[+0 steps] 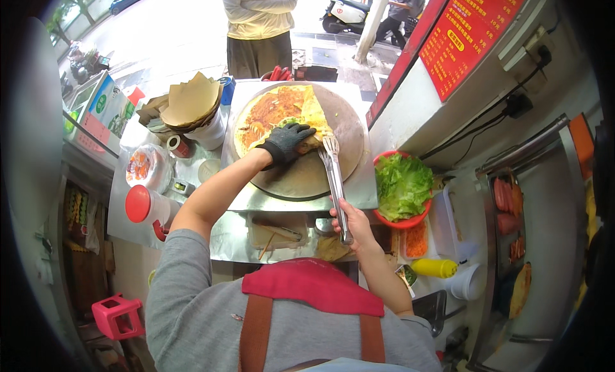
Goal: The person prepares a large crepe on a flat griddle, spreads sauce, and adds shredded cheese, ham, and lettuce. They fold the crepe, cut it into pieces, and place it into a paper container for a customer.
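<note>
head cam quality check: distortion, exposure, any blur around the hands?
Head view: strong fisheye, with a dark vignette at the rim and the red menu board bowing outward; the street at top is blown out by daylight; the centre is sharp, with the gloved left hand on the crepe and the right hand gripping the tongs, no obvious motion blur.

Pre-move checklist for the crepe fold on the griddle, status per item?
1. Gloved left hand pressing on the crepe: ok.
2. Right hand gripping the metal tongs: ok.
3. Tong tips at the folded edge of the crepe: ok; whether they pinch it, cannot tell.
4. Crepe lies fully on the round griddle: ok.
5. Lettuce bowl beside the griddle, filled: ok.
6. Underside browning: cannot tell.
</note>
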### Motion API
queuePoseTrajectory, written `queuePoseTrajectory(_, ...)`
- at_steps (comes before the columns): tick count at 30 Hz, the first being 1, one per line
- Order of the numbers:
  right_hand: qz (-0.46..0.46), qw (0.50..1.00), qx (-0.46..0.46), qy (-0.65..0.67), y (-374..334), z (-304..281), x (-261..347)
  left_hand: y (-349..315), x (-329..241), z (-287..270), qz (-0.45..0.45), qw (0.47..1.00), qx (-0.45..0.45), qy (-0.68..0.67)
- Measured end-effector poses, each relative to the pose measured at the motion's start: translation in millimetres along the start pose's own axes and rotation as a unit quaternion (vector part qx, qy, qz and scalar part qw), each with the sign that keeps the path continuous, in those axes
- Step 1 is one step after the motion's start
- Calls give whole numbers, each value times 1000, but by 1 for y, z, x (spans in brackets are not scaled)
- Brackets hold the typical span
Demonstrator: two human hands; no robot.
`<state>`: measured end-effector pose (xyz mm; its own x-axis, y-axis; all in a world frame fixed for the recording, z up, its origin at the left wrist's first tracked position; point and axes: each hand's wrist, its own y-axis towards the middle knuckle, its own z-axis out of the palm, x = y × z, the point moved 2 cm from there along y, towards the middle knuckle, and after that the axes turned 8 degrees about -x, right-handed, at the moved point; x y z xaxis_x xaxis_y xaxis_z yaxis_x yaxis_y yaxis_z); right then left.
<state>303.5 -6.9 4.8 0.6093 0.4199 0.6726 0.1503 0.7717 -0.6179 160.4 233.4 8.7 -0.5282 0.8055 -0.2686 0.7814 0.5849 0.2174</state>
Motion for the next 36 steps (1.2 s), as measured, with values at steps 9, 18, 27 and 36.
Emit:
queuePoseTrajectory(9, -39, 998, -37, -38, 9, -19, 15, 17, -7, 22, -12, 999, -35, 10)
queuePoseTrajectory(18, -154, 979, -95, -90, -28, -52, -11, 12, -1, 7, 49, 999, 7, 2)
queuePoseTrajectory(27, -247, 685, -638, -250, -159, -220, -221, -4, 14, 11, 107, 989, -67, 81)
queuePoseTrajectory(36, 80, 477, -806, -341, -215, -321, -259, -14, -16, -14, 79, 991, -106, 27)
